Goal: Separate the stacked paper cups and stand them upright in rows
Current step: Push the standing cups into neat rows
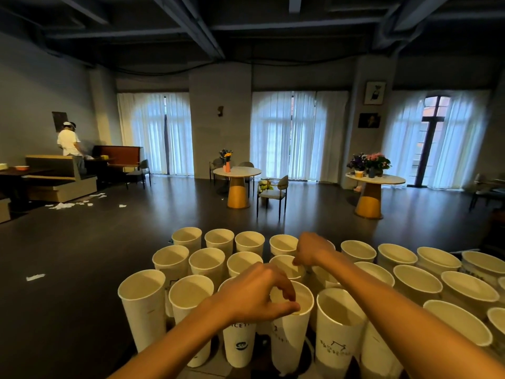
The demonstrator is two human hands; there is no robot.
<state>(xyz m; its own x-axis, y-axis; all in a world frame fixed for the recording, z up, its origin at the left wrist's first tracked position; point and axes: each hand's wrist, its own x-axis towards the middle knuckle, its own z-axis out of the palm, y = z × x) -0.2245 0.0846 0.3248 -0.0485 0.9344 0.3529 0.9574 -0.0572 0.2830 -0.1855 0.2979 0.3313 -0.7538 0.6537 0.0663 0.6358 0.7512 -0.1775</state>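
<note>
Several white paper cups [142, 305] stand upright in rows on a low surface in front of me, some with printed logos. My left hand [259, 295] pinches the rim of a tall cup [292, 335] in the front row, thumb and fingers curled over its edge. My right hand [310, 250] reaches further back with curled fingers over a cup [287, 266] in the middle rows; whether it holds the rim is unclear. Wider, shorter cups [418, 283] fill the right side.
Dark floor stretches beyond the cups. Two round tables [237, 172] with flowers and a chair [273, 195] stand further back. A person in white [69, 143] stands at the far left by booth seating. Paper scraps [35, 277] lie on the floor.
</note>
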